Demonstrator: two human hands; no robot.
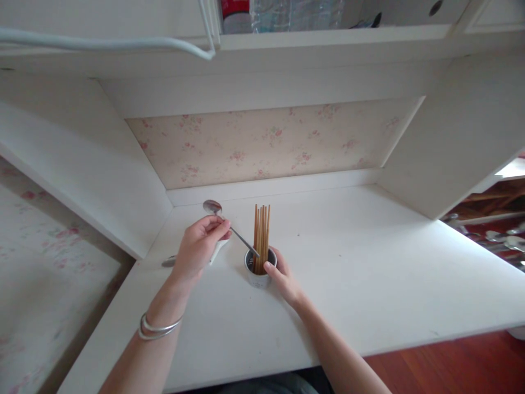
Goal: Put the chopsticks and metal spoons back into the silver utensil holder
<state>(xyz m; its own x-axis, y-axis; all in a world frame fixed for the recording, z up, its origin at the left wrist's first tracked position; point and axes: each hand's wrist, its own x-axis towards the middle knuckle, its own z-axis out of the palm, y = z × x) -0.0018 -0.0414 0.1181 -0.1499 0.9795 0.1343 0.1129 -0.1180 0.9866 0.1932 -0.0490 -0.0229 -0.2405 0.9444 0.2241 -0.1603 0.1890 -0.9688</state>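
A metal spoon is pinched in my left hand, bowl up and to the left. Its handle slants down to the right, and the tip reaches the mouth of a round utensil holder. Several wooden chopsticks stand upright in that holder. My right hand is closed around the holder's right side, thumb on the rim. Partly behind my left hand lies a white utensil, perhaps a ceramic spoon. Left of my wrist, a metal piece shows on the desk, mostly hidden.
The white desk is framed by side panels and a flowered back wall. Overhead, a shelf holds clear plastic bottles. A white curved bar crosses the upper left. Blurred objects stand beyond the right panel.
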